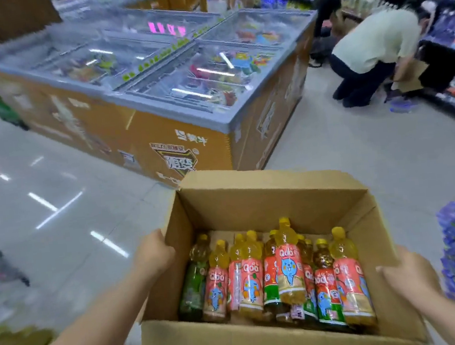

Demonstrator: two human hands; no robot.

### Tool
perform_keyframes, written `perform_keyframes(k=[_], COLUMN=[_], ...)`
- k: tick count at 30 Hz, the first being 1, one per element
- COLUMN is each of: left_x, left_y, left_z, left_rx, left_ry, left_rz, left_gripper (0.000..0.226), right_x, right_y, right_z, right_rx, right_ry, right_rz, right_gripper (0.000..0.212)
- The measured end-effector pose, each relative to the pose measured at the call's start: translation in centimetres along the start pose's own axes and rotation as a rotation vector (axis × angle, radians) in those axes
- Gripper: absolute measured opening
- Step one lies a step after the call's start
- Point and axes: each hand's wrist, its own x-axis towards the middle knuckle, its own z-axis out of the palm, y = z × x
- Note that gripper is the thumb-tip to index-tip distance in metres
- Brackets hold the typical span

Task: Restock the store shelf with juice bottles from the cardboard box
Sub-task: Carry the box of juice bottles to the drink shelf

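ahead: freezer (140, 102) blocks | right: open aisle (two people (371, 53) beyond)

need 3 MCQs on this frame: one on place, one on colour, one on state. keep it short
1. Where does the open brown cardboard box sit relative to the orange chest freezer with glass lids?
A. On top of it
B. In front of it, nearer the camera
C. Behind it

2. What colour are the caps of the plastic juice bottles in the box?
A. Yellow
B. Blue
C. White

3. What are the hands doing?
A. Both lifting a bottle
B. Both hanging free
C. Each gripping a side of the box

Answers:
1 B: the box fills the near foreground, with the freezer beyond it.
2 A: every visible cap is yellow.
3 C: the left hand curls over the left wall and the right hand clasps the right wall.
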Motion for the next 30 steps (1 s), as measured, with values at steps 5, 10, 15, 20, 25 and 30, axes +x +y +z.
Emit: perform_keyframes(k=[5, 10, 15, 20, 25, 30], left_x=[5.0, 9.5, 15.0, 22.8, 31.6, 40.4], left_y=[-3.2, -7.7, -13.0, -18.9, -25.6, -31.3], left_z=[-4.7, -8.6, -12.9, -17.4, -23.4, -29.7], left_rx=[-0.039, -0.117, -0.199, -0.241, -0.241, -0.242], left_ry=[0.113, 0.192, 0.264, 0.300, 0.328, 0.395], left_rz=[-0.176, -0.418, -0.551, -0.636, -0.698, -0.763], left_gripper=[0.014, 0.029, 0.013, 0.018, 0.019, 0.017], right_x=[6.5, 11.4, 14.0, 14.7, 14.9, 13.1], right_y=[-13.4, -27.0, -40.8, -54.6, -68.6, -82.7], right_z=[3.1, 7.1, 12.8, 20.5, 29.3, 36.4], right_rx=[-0.050, -0.161, -0.269, -0.299, -0.315, -0.313], right_ry=[-0.132, -0.221, -0.270, -0.301, -0.344, -0.394], right_rz=[-0.218, -0.428, -0.592, -0.694, -0.717, -0.803], right_gripper=[0.016, 0.014, 0.018, 0.014, 0.027, 0.015])
